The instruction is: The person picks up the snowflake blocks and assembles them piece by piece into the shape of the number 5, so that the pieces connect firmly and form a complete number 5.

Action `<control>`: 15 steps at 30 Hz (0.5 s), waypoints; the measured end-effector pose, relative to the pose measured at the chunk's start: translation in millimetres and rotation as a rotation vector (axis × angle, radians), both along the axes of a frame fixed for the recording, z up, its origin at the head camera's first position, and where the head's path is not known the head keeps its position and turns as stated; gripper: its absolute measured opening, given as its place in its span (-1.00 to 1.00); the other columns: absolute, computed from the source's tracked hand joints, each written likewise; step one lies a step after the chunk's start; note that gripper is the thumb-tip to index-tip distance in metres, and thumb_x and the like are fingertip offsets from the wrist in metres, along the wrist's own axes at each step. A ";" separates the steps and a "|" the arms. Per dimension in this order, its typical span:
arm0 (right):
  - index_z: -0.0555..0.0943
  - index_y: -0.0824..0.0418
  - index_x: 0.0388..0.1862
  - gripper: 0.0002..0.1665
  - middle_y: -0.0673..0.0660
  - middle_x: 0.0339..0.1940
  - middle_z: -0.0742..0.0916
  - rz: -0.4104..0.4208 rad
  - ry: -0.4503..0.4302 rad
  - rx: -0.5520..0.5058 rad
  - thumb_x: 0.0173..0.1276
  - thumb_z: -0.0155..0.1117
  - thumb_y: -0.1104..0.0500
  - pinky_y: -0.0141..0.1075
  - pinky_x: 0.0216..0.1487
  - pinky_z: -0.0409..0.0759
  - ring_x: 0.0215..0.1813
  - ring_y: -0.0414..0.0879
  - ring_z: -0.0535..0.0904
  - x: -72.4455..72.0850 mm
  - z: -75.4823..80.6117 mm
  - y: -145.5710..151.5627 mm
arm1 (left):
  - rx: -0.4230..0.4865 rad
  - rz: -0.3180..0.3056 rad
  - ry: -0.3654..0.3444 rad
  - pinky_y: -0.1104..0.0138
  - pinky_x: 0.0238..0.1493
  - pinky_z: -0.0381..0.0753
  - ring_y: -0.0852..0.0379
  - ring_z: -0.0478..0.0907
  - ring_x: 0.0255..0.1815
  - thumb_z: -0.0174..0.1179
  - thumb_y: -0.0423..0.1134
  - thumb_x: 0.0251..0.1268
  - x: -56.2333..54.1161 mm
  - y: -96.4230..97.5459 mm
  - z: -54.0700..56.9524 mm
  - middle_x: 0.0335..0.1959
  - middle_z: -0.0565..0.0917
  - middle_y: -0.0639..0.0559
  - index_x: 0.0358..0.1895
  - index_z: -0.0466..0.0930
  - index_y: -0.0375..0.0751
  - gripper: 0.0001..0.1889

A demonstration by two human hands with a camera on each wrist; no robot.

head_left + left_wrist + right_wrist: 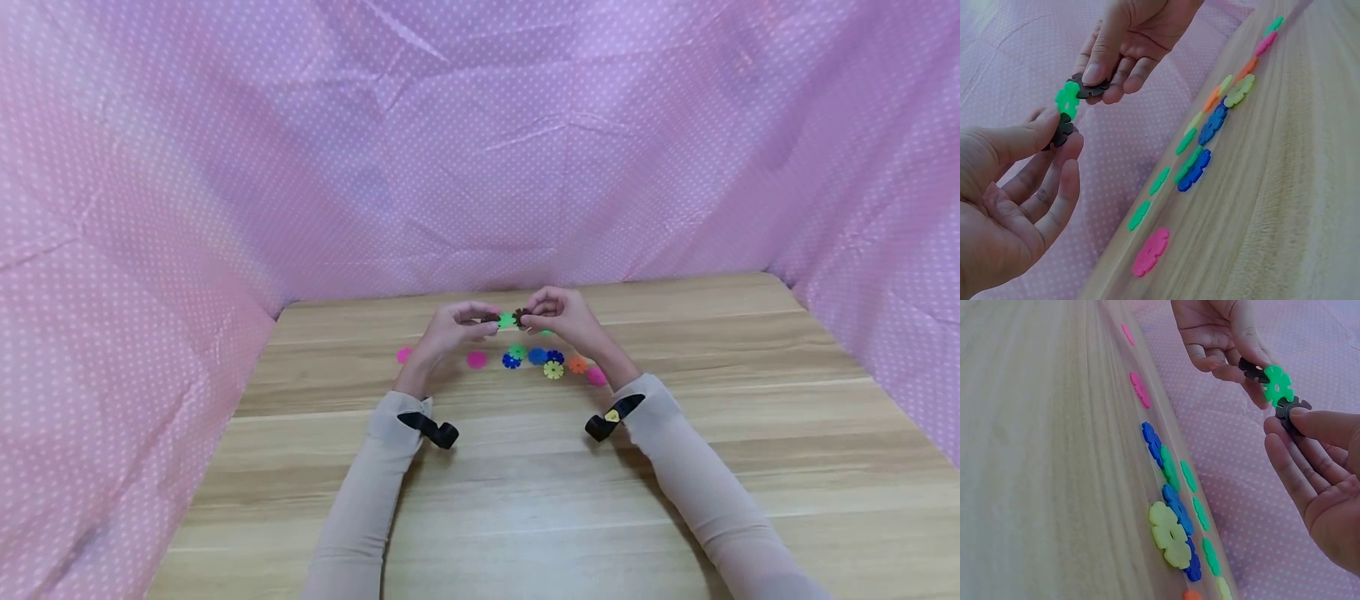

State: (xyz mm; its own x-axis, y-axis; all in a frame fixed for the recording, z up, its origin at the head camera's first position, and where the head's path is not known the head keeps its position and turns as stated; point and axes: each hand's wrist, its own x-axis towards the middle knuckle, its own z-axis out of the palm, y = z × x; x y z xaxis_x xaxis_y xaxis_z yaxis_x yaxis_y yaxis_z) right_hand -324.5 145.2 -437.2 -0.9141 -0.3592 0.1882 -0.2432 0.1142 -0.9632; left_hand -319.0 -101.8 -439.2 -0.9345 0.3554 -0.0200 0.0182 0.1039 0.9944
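Between the two hands, above the far part of the table, is a green notched disc (1278, 386) with a dark brown notched disc on either side, each meeting its edge. My left hand (1016, 181) pinches one dark brown disc (1060, 132) between thumb and fingers. The other dark brown disc (1290, 415) is pinched between the thumb and fingers of my right hand (1325, 462). Fingers cover part of both brown discs. Below the hands, several loose flower-shaped discs lie on the table, among them a yellow disc (553, 370) and a pink disc (477, 360).
The wooden table (510, 500) has a pink dotted cloth (480, 167) behind it and at its sides. Blue discs (1212, 125) and green discs (1139, 215) lie near the far edge, some overlapping. An orange disc (577, 365) sits toward the right.
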 end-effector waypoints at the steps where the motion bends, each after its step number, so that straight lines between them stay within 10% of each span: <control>1: 0.58 0.49 -0.08 -0.77 -0.02 -0.37 0.79 0.002 -0.004 -0.010 0.36 0.37 0.38 -0.25 -0.15 0.81 -0.28 -0.09 0.79 0.0 -0.3 -0.2 | 0.001 0.001 0.007 -0.12 0.26 0.63 0.16 0.72 -0.15 0.36 -0.37 0.31 -0.3 0.8 -0.3 0.08 0.74 -0.20 0.16 0.64 -0.32 -0.64; 7: 0.59 0.52 0.00 -0.74 -0.03 -0.34 0.83 0.014 -0.032 -0.056 0.39 0.33 0.40 -0.26 -0.15 0.81 -0.23 0.08 0.81 -0.7 -2.2 -1.5 | 0.021 -0.003 -0.003 -0.11 0.26 0.63 0.16 0.73 -0.15 0.37 -0.38 0.30 -0.4 4.1 -1.6 -0.06 0.79 -0.07 0.17 0.63 -0.39 -0.62; 15: 0.63 0.54 0.04 -0.70 0.09 -0.29 0.86 0.022 -0.063 -0.057 0.40 0.33 0.38 -0.24 -0.16 0.82 -0.33 -0.07 0.81 -0.7 -2.3 -1.1 | 0.052 -0.018 -0.054 -0.11 0.33 0.58 -0.40 0.59 0.22 0.37 -0.38 0.31 0.8 3.7 -3.1 -0.13 0.82 -0.06 0.08 0.70 -0.35 -0.70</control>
